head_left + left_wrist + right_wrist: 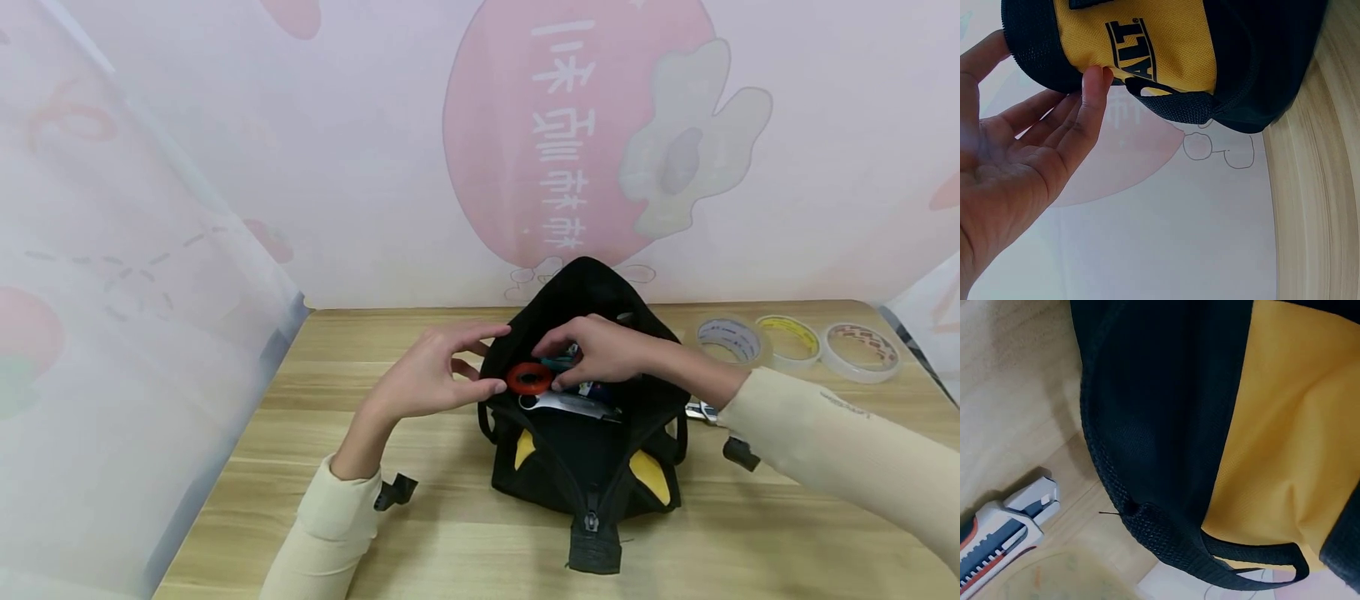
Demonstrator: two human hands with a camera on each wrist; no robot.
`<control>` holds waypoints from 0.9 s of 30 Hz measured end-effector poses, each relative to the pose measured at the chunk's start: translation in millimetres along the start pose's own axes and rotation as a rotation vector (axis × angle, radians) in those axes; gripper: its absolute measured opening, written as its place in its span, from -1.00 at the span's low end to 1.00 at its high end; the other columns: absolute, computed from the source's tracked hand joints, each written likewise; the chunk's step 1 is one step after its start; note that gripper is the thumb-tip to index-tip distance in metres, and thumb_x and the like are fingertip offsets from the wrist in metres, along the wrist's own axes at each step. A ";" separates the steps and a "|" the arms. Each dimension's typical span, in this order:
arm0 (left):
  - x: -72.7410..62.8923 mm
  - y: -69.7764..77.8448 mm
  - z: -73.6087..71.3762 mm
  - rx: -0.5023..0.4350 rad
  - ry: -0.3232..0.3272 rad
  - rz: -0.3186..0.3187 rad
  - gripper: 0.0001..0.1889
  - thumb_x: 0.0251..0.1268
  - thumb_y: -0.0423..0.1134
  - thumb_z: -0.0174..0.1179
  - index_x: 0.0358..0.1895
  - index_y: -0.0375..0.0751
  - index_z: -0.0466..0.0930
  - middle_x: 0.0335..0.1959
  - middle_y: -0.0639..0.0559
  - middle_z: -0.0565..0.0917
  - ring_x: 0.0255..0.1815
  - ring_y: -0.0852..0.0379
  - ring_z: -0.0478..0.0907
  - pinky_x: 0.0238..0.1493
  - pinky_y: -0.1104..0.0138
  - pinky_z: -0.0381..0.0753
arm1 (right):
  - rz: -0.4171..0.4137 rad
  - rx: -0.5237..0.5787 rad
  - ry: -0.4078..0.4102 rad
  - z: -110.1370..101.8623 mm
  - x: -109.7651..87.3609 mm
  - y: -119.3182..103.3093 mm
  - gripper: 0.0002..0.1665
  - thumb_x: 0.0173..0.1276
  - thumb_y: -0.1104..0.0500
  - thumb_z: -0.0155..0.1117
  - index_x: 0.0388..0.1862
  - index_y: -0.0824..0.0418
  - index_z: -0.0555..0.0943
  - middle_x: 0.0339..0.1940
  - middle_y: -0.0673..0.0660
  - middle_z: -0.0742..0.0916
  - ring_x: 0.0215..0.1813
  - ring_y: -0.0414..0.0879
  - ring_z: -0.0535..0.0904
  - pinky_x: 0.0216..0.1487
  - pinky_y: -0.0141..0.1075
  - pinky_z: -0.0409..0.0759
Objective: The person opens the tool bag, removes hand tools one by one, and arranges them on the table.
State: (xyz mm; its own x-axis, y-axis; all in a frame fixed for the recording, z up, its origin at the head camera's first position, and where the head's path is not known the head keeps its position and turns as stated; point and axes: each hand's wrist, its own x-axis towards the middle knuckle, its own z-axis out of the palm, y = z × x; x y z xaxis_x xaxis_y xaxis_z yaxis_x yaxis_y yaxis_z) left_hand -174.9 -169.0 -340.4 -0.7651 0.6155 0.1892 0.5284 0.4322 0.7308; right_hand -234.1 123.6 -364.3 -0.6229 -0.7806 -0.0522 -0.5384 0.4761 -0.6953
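Observation:
A black and yellow tool bag (585, 450) stands unzipped on the table. At its left rim, my left hand (423, 375) holds the bag's wall; in the left wrist view its fingertips (1096, 84) lie against the yellow panel with black lettering. My right hand (603, 354) reaches inside, fingers curled, pinching the edge of a red tape roll (530, 367) between thumb and index finger. In front of the roll lies a combination wrench (573, 405). A teal item (557, 363) shows partly beneath the right fingers. The right wrist view holds only the bag's outside.
Right of the bag, three tape rolls stand in a row: one with a grey core (729, 340), one yellow-lined (787, 340), one clear (861, 352). A utility knife (1007, 534) lies close by the bag. A patterned cloth (375, 167) hangs behind the wooden table (300, 467).

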 end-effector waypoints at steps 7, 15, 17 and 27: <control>0.0 -0.9 0.7 -0.012 0.000 0.007 -0.30 0.31 -0.31 0.51 0.52 -0.27 0.51 0.43 -0.15 0.65 0.16 -0.05 0.77 0.00 0.32 0.86 | -0.023 -0.020 -0.012 9.1 12.1 7.5 -0.51 0.38 0.25 0.55 0.28 0.23 0.72 0.26 0.24 0.79 0.32 0.20 0.71 0.26 0.09 0.75; -0.4 -1.7 2.1 -0.012 0.000 0.013 -0.30 0.30 -0.31 0.51 0.51 -0.27 0.52 0.42 -0.15 0.65 0.16 -0.05 0.77 -0.02 0.36 0.85 | -0.060 -0.017 -0.016 27.8 18.2 18.8 -0.47 0.36 0.25 0.56 0.30 0.28 0.71 0.24 0.22 0.79 0.23 0.13 0.73 0.26 0.07 0.75; -0.5 -1.7 2.2 -0.015 0.000 0.013 -0.30 0.30 -0.32 0.51 0.51 -0.28 0.52 0.42 -0.15 0.65 0.16 -0.05 0.77 -0.02 0.36 0.85 | -0.061 -0.023 -0.020 31.1 19.5 20.4 -0.48 0.36 0.26 0.56 0.29 0.27 0.72 0.23 0.21 0.80 0.22 0.11 0.74 0.27 0.06 0.74; -0.6 -1.5 1.6 0.004 -0.002 0.018 -0.30 0.30 -0.31 0.51 0.51 -0.28 0.51 0.42 -0.15 0.65 0.15 -0.05 0.77 -0.01 0.33 0.85 | -0.055 -0.075 -0.024 39.8 23.4 24.6 -0.55 0.37 0.27 0.51 0.23 0.26 0.74 0.15 0.16 0.82 0.11 -0.01 0.74 0.18 -0.09 0.75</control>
State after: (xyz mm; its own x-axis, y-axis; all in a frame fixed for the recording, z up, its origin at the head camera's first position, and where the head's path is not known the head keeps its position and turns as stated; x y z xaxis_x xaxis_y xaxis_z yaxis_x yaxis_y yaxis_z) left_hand -174.7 -169.0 -342.6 -0.7548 0.6244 0.2009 0.5432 0.4235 0.7250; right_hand -239.3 100.9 -411.2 -0.5775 -0.8157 -0.0331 -0.6132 0.4602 -0.6420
